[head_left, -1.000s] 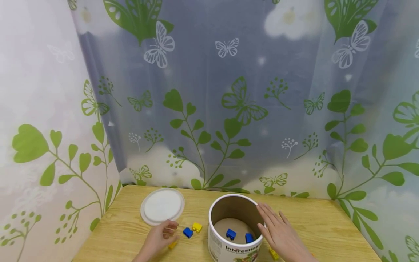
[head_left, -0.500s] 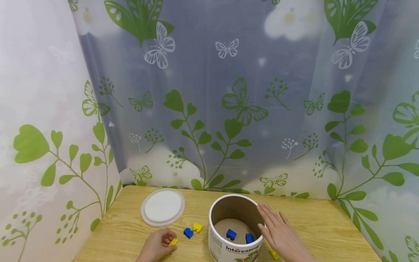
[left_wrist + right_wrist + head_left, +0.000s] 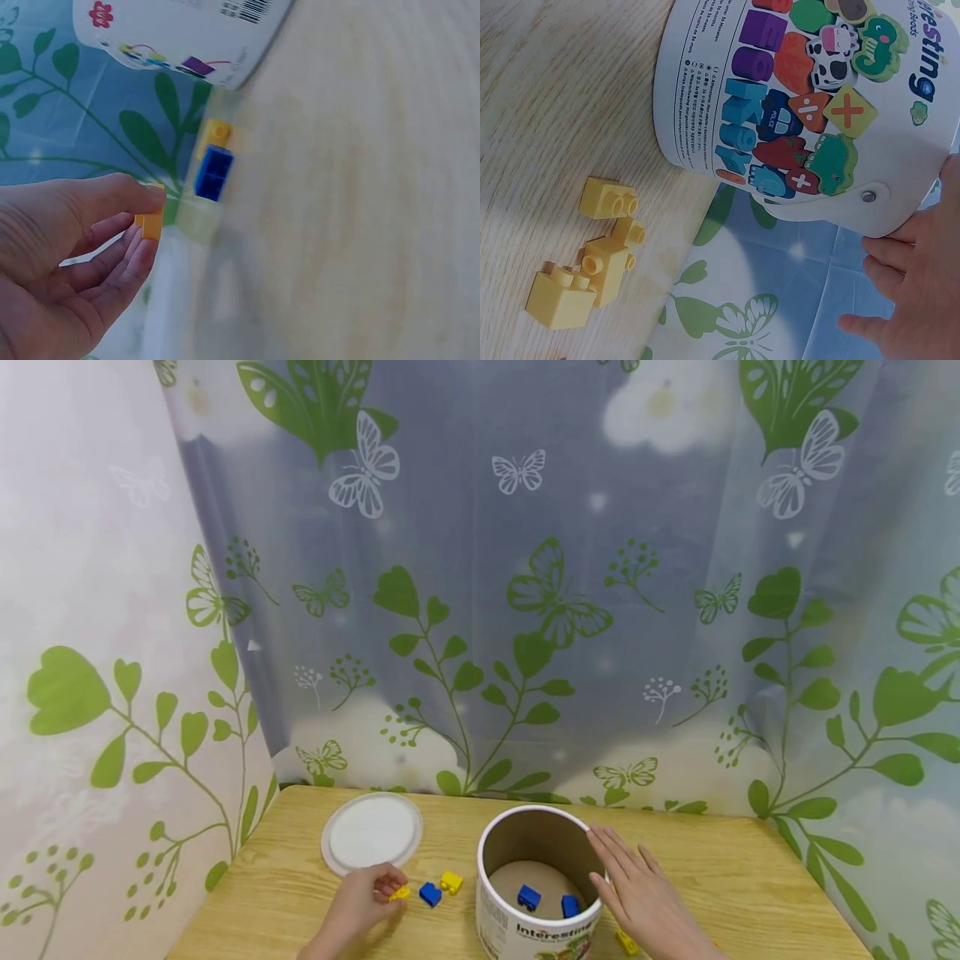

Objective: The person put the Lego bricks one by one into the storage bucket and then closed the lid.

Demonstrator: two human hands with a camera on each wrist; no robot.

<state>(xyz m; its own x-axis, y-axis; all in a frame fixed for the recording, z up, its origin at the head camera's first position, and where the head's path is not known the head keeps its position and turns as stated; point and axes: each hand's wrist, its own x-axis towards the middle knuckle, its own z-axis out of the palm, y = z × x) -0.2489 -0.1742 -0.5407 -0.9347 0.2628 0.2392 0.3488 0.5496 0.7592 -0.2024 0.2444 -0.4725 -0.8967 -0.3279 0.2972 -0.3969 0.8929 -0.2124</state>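
Observation:
Between thumb and fingertips, my left hand (image 3: 363, 900) pinches a small yellow toy brick (image 3: 150, 223) just above the table. To its right lie a blue brick (image 3: 430, 894) and another yellow brick (image 3: 452, 882). A white round bucket (image 3: 491, 906) with printed sides stands upright at the centre, its top uncovered. Inside, on its floor, are two blue bricks (image 3: 528, 897). My right hand (image 3: 647, 893) rests straight-fingered against the bucket's right side, near the rim, holding nothing.
A white round lid (image 3: 372, 832) lies on the wooden table (image 3: 712, 860) at the back left. Several yellow bricks (image 3: 604, 262) lie right of the bucket, partly under my right hand in the head view. A printed curtain (image 3: 480, 610) borders the table.
My left hand has reached down, taken hold of the yellow brick and lifted it slightly from the table. My right hand and the bucket have stayed in place.

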